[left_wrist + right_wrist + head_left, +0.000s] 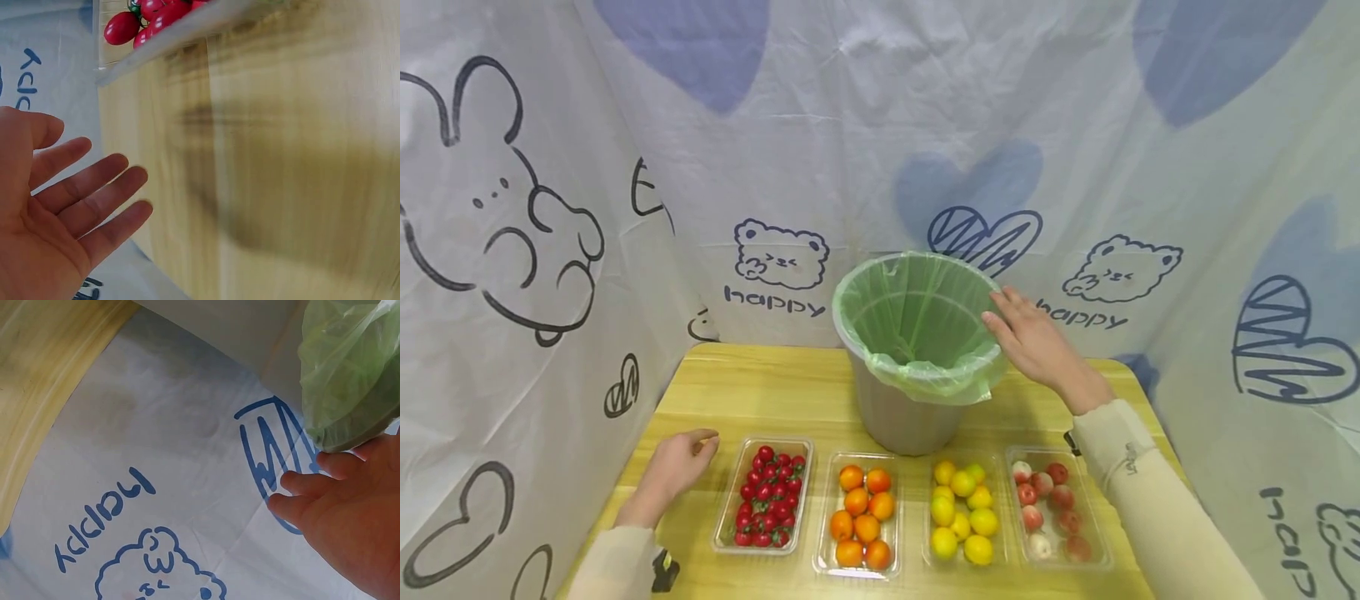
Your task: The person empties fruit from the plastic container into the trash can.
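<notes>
One pale sleeve [1165,508] leads to the right hand [1037,342], straight fingers touching the trash bin [906,417], maybe steadying it; the left hand [676,467], loose and empty, is beside cherry tomatoes [767,497].

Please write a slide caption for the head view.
Right hand at the top of a green-lined bin; left hand beside four fruit trays.

"Which colours sit toward the near edge of your tabletop [760,383]?"

"From its left corner: red tomatoes [771,472], orange citrus [867,527], yellow lemons [942,510], red-and-cream fruits [1062,497], all over yellow wood grain."

"And toward the far edge?"

"Your grey bin [904,421], its liner [917,308] translucent green. Beyond, your white curtain [850,150] carries blue hearts [692,50] and dark-blue bears [782,252]."
</notes>
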`<action>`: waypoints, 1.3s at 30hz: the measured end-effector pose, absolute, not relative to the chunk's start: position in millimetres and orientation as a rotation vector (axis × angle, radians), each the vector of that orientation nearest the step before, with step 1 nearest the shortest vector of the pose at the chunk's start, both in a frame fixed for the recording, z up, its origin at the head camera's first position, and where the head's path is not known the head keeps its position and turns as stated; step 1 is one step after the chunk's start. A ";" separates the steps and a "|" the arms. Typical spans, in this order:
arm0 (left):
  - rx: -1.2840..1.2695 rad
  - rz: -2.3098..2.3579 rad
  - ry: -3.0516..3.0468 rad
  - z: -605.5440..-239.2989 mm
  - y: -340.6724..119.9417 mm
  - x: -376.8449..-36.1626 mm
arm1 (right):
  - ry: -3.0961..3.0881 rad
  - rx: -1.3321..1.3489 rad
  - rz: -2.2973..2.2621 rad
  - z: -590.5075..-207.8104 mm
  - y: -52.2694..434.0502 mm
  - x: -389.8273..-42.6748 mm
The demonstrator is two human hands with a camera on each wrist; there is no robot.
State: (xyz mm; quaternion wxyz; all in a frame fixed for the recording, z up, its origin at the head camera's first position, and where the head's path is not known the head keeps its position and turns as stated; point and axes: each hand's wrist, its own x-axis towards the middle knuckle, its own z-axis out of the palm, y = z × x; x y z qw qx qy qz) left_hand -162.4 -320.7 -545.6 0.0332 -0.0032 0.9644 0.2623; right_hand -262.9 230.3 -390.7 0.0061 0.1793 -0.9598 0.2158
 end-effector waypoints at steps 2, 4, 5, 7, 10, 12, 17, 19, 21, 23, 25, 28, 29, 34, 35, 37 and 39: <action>-0.041 0.889 2.925 -549.3 -320.7 -162.7 | -3.000 0.559 0.676 -390.6 231.0 -263.2; -0.079 0.982 2.860 -552.6 -320.9 -162.2 | -2.999 0.558 0.681 -390.4 231.5 -263.1; -0.101 1.031 2.823 -554.1 -320.9 -161.6 | -2.998 0.558 0.684 -390.5 231.5 -263.1; -0.135 1.129 2.753 -556.8 -320.8 -160.4 | -2.999 0.561 0.685 -390.4 231.3 -263.0; -0.180 1.264 2.645 -559.8 -320.1 -158.1 | -3.001 0.565 0.683 -390.9 231.2 -263.1; -0.209 1.331 2.592 -562.1 -319.5 -157.1 | -3.002 0.566 0.685 -391.3 231.1 -263.2; -0.270 1.432 2.492 -567.8 -318.7 -155.2 | -3.002 0.559 0.697 -392.0 230.7 -263.4; -0.287 1.471 2.452 -570.5 -319.2 -154.8 | -3.001 0.555 0.701 -392.1 230.4 -263.5; -0.303 1.521 2.404 -573.4 -320.1 -154.3 | -3.001 0.550 0.700 -392.4 230.3 -263.7; -0.330 1.572 2.351 -576.7 -321.3 -153.5 | -3.004 0.548 0.704 -392.3 229.7 -263.8; -0.353 1.608 2.308 -579.2 -322.6 -152.4 | -3.008 0.548 0.703 -392.5 229.3 -263.8; -0.359 1.626 2.268 -582.0 -324.1 -151.9 | -3.006 0.548 0.705 -392.4 228.9 -263.8; -0.360 1.630 2.257 -582.7 -324.3 -152.1 | -3.003 0.546 0.706 -392.5 229.1 -263.8; -0.318 1.626 2.214 -583.7 -324.0 -152.0 | -3.000 0.536 0.714 -392.4 229.6 -263.5; -0.316 1.626 2.206 -583.9 -323.7 -151.8 | -3.002 0.536 0.716 -392.4 229.5 -263.5; -0.289 1.616 2.196 -584.1 -323.4 -151.4 | -3.002 0.537 0.714 -392.4 229.4 -263.4; -0.252 1.604 2.188 -584.6 -322.9 -151.1 | -3.000 0.535 0.712 -392.2 229.5 -263.1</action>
